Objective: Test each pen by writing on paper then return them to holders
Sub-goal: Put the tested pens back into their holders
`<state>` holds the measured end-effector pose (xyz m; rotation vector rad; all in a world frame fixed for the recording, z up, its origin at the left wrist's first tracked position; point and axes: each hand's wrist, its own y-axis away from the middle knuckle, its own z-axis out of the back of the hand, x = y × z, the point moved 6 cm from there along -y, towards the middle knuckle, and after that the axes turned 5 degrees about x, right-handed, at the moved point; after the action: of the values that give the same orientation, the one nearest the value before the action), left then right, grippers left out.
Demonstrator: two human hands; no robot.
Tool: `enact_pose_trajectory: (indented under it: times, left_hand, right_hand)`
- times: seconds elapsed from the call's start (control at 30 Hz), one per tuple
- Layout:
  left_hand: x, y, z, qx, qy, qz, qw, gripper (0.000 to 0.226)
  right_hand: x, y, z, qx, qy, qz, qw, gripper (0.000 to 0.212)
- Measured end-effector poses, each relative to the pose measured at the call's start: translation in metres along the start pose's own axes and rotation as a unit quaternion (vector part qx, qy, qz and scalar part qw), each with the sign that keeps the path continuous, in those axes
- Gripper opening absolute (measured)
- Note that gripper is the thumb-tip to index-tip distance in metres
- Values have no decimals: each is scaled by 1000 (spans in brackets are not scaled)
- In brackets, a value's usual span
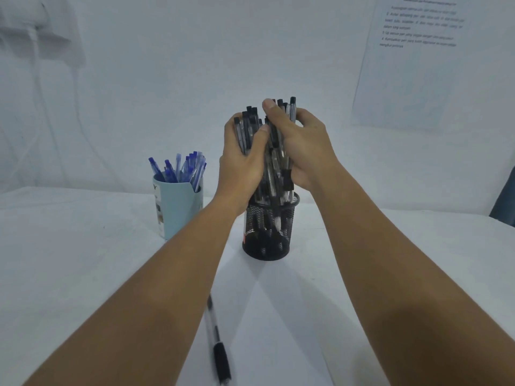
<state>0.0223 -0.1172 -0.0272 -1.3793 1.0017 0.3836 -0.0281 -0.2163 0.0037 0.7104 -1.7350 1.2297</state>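
Note:
A black mesh holder (267,240) stands at the middle of the white table. A thick bundle of black pens (274,162) rises out of it, tips down inside the mesh. My left hand (242,162) wraps the bundle from the left and my right hand (305,147) clasps it from the right, both closed around the pens above the rim. A light blue holder (178,210) with several blue pens (184,169) stands to the left. One black pen (218,344) lies on a white sheet of paper (278,316) near me, partly under my left forearm.
A printed instruction sheet (418,59) hangs on the white wall at the upper right. A white cable (36,65) and a white box hang at the upper left. A dark object (505,201) shows at the right edge.

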Motion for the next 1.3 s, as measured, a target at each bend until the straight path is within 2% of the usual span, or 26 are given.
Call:
enact_pose_trajectory:
  times: [0.27, 0.4, 0.63, 0.73, 0.83, 1.03, 1.17, 1.3]
  left_hand:
    - [-3, -1, -2, 12, -33, 8, 999, 38]
    - [-5, 3, -4, 28, -54, 10, 998, 42]
    - [-9, 6, -4, 45, -68, 6, 997, 39]
    - [-11, 7, -5, 57, -78, -7, 995, 42]
    - [-11, 10, -5, 64, -79, -18, 995, 45]
    - [-10, 12, -3, 51, -95, -20, 994, 36]
    - [-6, 9, 4, 3, -71, -8, 997, 25]
    - [0, 10, 4, 0, -57, 27, 998, 44]
  right_hand:
    - [-8, -3, 3, -26, -19, 7, 999, 47]
    - [-21, 2, 11, -18, 33, -1, 999, 56]
    - [-33, 9, 20, 5, 40, 7, 999, 41]
    - [-33, 7, 23, -14, 87, 19, 996, 45]
    - [-30, 5, 28, -66, 118, 28, 990, 47]
    - [-4, 6, 30, -149, 86, 127, 977, 13]
    - [7, 11, 16, -86, 118, 201, 969, 11]
    - [-10, 20, 15, -37, 218, 202, 954, 22]
